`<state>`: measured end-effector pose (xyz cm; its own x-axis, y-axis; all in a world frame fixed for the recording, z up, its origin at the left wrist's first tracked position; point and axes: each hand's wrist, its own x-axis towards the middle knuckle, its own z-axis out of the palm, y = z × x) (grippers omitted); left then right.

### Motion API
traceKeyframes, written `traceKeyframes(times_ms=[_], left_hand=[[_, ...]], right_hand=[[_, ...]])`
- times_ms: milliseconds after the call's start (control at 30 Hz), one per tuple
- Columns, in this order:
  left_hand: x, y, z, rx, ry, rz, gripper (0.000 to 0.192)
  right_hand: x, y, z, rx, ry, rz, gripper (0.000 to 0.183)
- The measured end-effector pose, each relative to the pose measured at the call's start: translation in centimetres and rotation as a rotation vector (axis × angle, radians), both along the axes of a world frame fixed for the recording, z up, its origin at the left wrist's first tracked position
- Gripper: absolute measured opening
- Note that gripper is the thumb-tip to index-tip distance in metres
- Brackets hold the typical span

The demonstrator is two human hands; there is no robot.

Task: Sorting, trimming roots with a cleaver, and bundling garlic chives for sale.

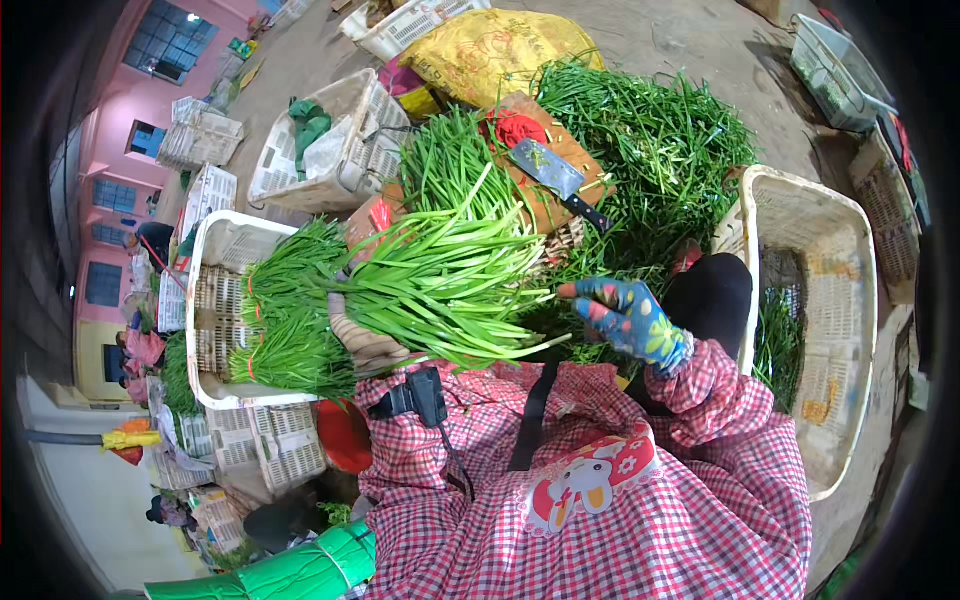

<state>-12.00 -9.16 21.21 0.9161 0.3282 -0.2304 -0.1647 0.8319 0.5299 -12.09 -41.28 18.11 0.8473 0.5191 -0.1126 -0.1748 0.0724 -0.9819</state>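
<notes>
My left hand (367, 337), in a striped, light-coloured glove, is closed around the leafy end of a loose bunch of garlic chives (442, 277), whose pale stems fan out to the right. Just right of the stem ends is my right hand (626, 319), in a blue flowered glove, fingers apart and holding nothing. Beyond the bunch, a wooden chopping board (544, 217) bears a cleaver (551, 172) with a black handle and a coil of red ties (517, 127). More chives (442, 161) lie beside the board. Bundles with red ties (292, 352) rest in a white crate (206, 300) at left.
A heap of loose greens (652, 135) lies behind the board, beside a yellow sack (495, 52). A tall white crate (832, 330) with greens inside stands at right. Another white crate (330, 142) is at upper left. Other people (142, 349) are far left.
</notes>
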Motion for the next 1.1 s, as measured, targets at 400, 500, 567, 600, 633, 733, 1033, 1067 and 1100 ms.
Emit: traceKeyframes(times_ms=[400,500,567,600,633,733,1033,1067,1100], left_hand=[[-0.8,0.0,1.6,-0.047,-0.256,-0.164,0.02],[-0.8,-1.0,1.8,-0.053,-0.213,-0.063,0.017],[-0.3,-1.3,2.5,-0.064,-0.218,-0.139,0.017],[-0.4,-1.6,2.8,-0.068,-0.155,-0.062,0.018],[-0.4,-2.0,3.2,-0.058,-0.199,-0.126,0.018],[-0.1,-2.3,4.0,-0.042,-0.16,-0.15,0.018],[0.9,-0.2,4.2,0.215,-0.127,-0.279,0.016],[1.1,0.0,4.1,0.173,-0.164,-0.321,0.018],[0.5,-0.3,4.8,0.159,-0.114,-0.279,0.016]], right_hand=[[5.0,5.1,-3.1,0.44,0.313,-0.326,0.026],[5.4,4.7,-5.0,0.454,0.409,-0.184,0.02],[5.1,5.3,-5.1,0.396,0.548,-0.098,0.021],[4.8,5.8,-4.7,0.396,0.619,-0.029,0.021],[4.4,6.1,-4.1,0.397,0.663,-0.004,0.021],[4.5,5.9,-4.3,0.52,0.786,0.049,0.021],[3.9,3.3,-5.1,0.915,0.677,0.227,0.021],[3.9,2.6,-4.9,0.918,0.679,0.22,0.021],[3.9,1.8,-4.7,0.823,0.631,0.274,0.021]])
